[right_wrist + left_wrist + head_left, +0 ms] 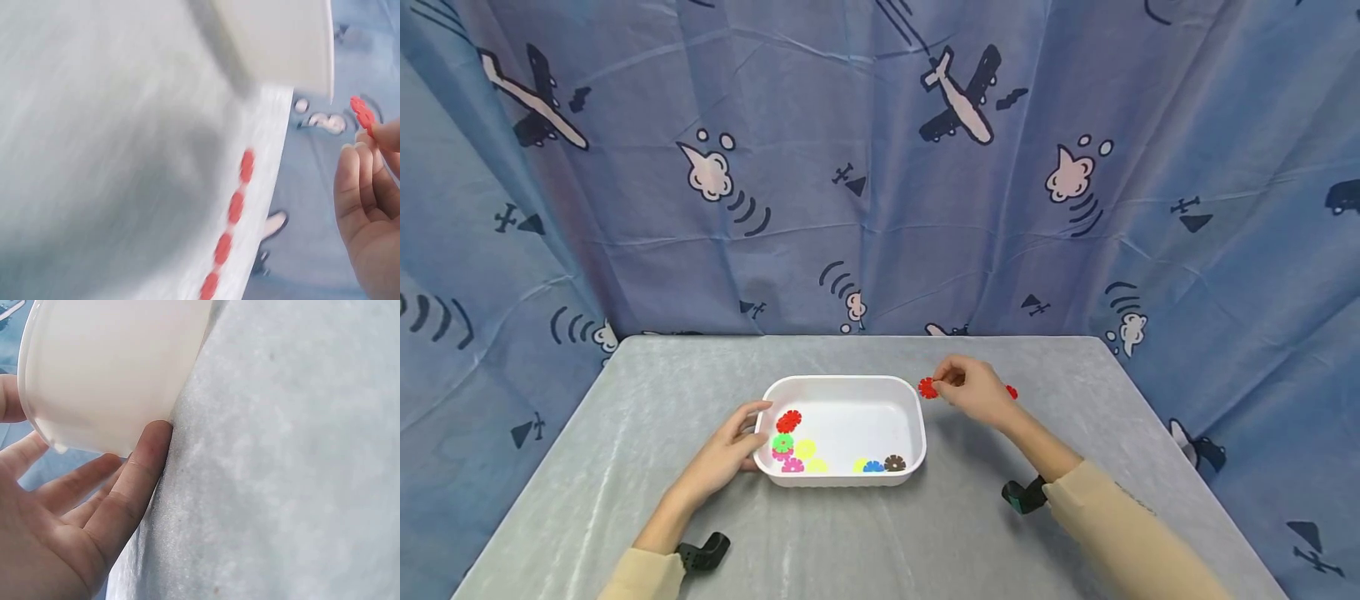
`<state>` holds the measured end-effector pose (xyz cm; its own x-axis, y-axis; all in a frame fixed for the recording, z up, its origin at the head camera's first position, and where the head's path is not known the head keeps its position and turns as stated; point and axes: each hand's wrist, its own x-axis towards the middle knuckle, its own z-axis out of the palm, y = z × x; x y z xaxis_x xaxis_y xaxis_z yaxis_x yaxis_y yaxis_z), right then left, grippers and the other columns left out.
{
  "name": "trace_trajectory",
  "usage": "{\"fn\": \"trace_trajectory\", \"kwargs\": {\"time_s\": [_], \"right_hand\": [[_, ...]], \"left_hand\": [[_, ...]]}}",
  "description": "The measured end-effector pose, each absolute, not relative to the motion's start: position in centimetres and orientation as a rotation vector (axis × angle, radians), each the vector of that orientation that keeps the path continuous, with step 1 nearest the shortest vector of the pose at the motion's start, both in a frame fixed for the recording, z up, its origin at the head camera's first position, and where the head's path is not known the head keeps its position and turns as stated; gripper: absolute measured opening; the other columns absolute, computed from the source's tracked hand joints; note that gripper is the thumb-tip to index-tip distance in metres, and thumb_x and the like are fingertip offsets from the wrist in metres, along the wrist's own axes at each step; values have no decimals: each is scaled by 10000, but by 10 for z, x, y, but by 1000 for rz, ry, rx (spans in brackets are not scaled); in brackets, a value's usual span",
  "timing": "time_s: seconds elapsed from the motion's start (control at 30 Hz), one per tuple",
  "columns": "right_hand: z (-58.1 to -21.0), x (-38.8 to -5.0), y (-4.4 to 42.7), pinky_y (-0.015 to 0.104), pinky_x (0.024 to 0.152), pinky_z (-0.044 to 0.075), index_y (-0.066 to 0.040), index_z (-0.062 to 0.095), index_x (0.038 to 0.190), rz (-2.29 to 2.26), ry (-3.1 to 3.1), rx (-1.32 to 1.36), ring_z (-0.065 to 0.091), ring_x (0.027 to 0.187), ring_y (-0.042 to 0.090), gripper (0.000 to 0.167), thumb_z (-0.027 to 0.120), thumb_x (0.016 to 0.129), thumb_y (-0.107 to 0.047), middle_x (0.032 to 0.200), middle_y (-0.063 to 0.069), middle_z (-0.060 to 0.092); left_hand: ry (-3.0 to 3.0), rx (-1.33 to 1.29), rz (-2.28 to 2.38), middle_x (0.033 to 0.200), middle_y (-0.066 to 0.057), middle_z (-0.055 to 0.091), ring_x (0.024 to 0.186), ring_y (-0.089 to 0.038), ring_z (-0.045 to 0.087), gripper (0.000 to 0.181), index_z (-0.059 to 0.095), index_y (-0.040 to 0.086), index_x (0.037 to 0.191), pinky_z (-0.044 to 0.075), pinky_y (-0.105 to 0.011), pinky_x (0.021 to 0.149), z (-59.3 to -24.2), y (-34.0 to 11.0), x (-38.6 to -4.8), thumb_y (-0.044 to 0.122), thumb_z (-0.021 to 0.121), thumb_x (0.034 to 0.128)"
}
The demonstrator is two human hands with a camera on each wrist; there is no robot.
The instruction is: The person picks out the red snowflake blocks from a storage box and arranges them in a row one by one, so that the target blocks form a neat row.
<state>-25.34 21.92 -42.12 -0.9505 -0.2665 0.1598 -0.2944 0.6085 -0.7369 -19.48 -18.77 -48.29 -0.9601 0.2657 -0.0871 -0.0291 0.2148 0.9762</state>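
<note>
A white plastic tray [850,480] stands on the table, holding notched plastic discs. My left hand [726,454] holds its left end; in the left wrist view, fingers [119,503] lie against the outer wall near the tabletop. To the right of the tray, my right hand [976,390] pinches a red notched disc [928,388] between thumb and fingertips. That held disc [362,114] is raised above the table in the right wrist view. Several red discs [235,207] lie in a row on the table; in the head view the hand hides most of them, leaving one [1012,392] visible.
Inside the tray are red discs [788,422], a green disc [783,442], pink discs [792,466], yellow discs [805,449], a blue disc [873,467] and a brown disc [894,463]. A grey cloth covers the table [850,542]. Behind hangs a blue patterned curtain [805,167].
</note>
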Motion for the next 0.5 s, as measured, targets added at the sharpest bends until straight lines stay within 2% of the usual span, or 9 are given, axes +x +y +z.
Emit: {"fn": "trace_trajectory", "kwargs": {"time_s": [0.37, 0.5], "right_hand": [[-441, -259, 287, 335, 616, 525, -37, 677, 989, 1242, -2812, 294, 607, 696, 211, 46, 678, 954, -66, 851, 109, 672], [-449, -263, 311, 326, 624, 523, -19, 675, 1025, 1230, -2801, 202, 604, 742, 218, 88, 656, 975, -90, 887, 117, 676]], "left_hand": [[2266, 231, 1798, 1547, -299, 336, 1256, -399, 555, 524, 349, 99, 1548, 605, -373, 782, -484, -188, -195, 155, 531, 1059], [2267, 228, 1795, 1548, -304, 331, 1262, -407, 548, 524, 345, 93, 1548, 605, -376, 786, -484, -188, -195, 151, 527, 1061]]}}
